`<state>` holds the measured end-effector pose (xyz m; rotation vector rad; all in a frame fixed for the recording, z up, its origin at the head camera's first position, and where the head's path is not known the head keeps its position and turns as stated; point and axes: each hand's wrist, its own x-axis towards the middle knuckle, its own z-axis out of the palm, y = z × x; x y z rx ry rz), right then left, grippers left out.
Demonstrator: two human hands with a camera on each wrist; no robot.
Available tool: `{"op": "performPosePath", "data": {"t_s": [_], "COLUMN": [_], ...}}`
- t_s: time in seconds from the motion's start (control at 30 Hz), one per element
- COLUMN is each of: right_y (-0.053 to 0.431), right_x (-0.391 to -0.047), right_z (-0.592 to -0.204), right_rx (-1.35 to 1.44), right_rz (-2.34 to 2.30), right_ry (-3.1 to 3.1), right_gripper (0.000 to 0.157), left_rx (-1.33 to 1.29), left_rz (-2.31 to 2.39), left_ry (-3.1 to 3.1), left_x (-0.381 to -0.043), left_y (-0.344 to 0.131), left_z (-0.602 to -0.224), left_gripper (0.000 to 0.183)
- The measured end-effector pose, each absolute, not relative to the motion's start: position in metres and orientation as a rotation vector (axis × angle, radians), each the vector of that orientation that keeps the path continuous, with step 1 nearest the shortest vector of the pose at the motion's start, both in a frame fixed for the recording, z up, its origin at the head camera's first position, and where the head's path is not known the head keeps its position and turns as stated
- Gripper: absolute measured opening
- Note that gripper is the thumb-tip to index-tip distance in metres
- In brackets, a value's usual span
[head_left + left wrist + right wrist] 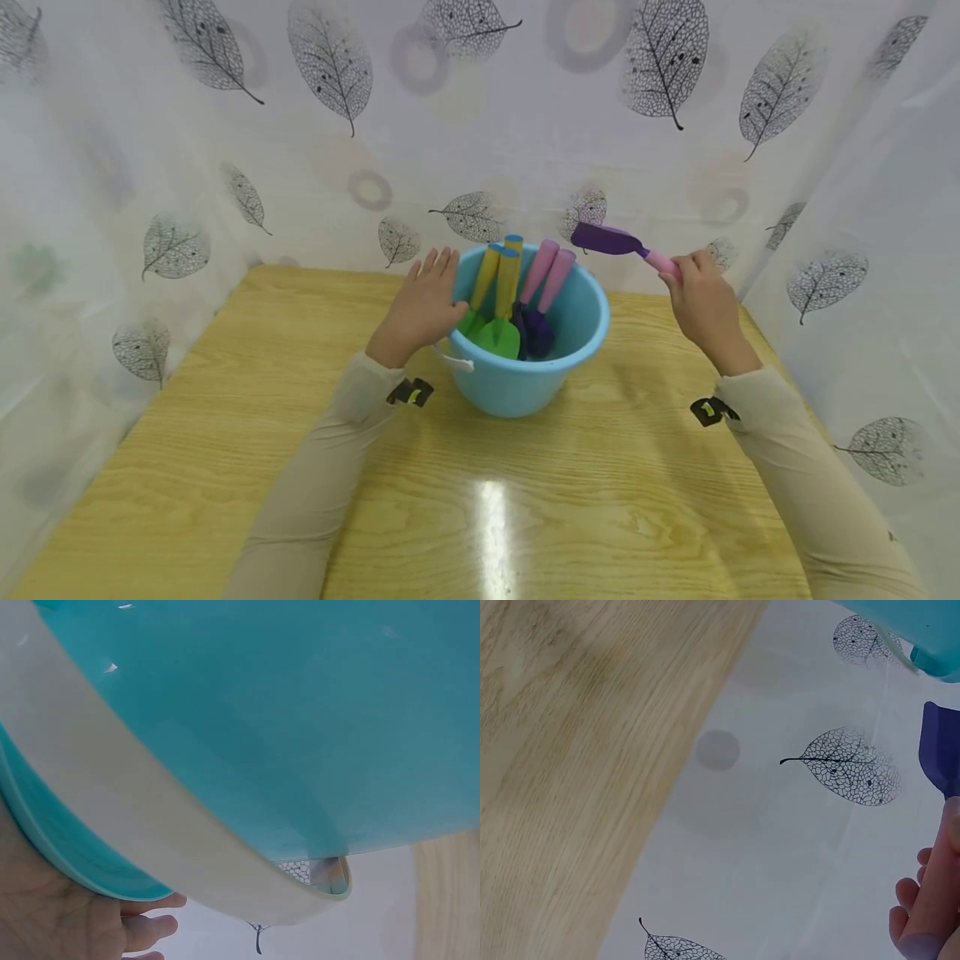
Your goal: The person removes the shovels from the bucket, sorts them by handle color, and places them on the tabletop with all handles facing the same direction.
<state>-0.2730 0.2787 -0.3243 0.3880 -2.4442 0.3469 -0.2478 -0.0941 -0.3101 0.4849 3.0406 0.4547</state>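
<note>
A light blue bucket (510, 390) stands upright on the table. Inside it lean several garden tools: green-bladed ones with yellow handles (507, 279) and purple ones with pink handles (555, 282). My left hand (422, 310) rests against the bucket's left rim with fingers extended; in the left wrist view its palm (60, 919) lies beside the rim, and the white bail handle (187, 832) crosses close to the camera. To the right of the bucket, raised in the air, my right hand (707, 307) grips the pink handle of a purple hand trowel (606, 240), its blade pointing left.
The wooden table (585, 508) spreads around the bucket, with a bright light reflection in front. White curtains (487, 150) printed with dark leaves hang behind and on both sides. A wrist camera sits at each cuff.
</note>
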Motion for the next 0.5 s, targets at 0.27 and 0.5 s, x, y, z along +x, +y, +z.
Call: {"op": "performPosePath", "data": {"t_s": [0.27, 0.5], "right_y": [0.287, 0.293], "right_x": [-0.273, -0.275], "right_z": [-0.335, -0.341], "right_rx": [0.408, 0.421], "right_rz": [0.284, 0.214], "right_ry": [-2.453, -2.437], "right_gripper": [0.026, 0.024], "left_rx": [0.480, 0.485], "left_rz": [0.450, 0.467], "left_ry": [3.037, 3.041], "left_x": [-0.248, -0.248], "left_y": [-0.093, -0.093], "left_z": [-0.310, -0.310], "left_gripper": [0.071, 0.072]}}
